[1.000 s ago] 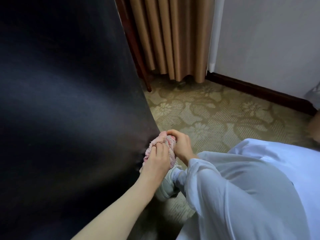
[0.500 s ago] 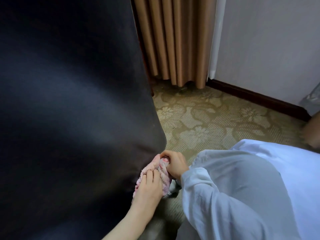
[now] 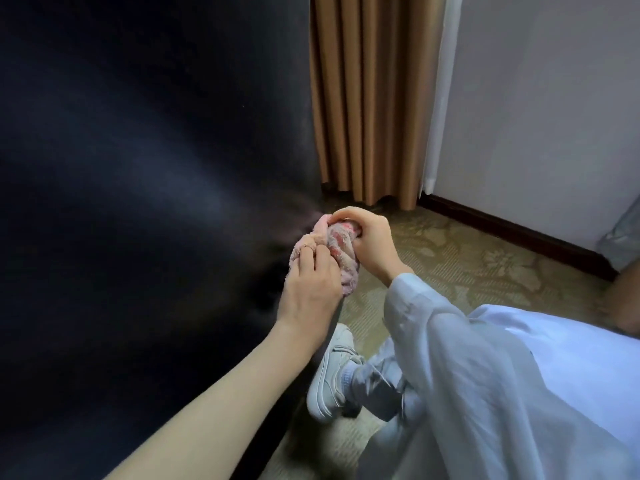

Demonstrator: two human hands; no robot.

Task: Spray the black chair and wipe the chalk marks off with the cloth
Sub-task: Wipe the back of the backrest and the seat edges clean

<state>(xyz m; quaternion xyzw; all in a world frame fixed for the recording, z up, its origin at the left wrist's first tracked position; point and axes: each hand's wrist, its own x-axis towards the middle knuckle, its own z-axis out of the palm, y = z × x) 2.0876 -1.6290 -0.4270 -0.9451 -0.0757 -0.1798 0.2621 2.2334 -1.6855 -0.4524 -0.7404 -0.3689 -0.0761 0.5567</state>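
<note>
Loosely bunched, fluffy pink cloth point(image 3: 346, 261).

Patterned carpet point(image 3: 450, 258) carries the black chair point(image 3: 138, 202) and a white sneaker point(image 3: 332, 379).

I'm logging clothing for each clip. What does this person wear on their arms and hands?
The left hand has a thin ring on one finger; the forearm is unsleeved. The right hand wears nothing; a loose pale blue sleeve reaches its wrist.

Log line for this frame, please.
left hand: holds cloth | right hand: holds cloth | cloth: bunched, at black chair edge | chair surface: blurred
</note>
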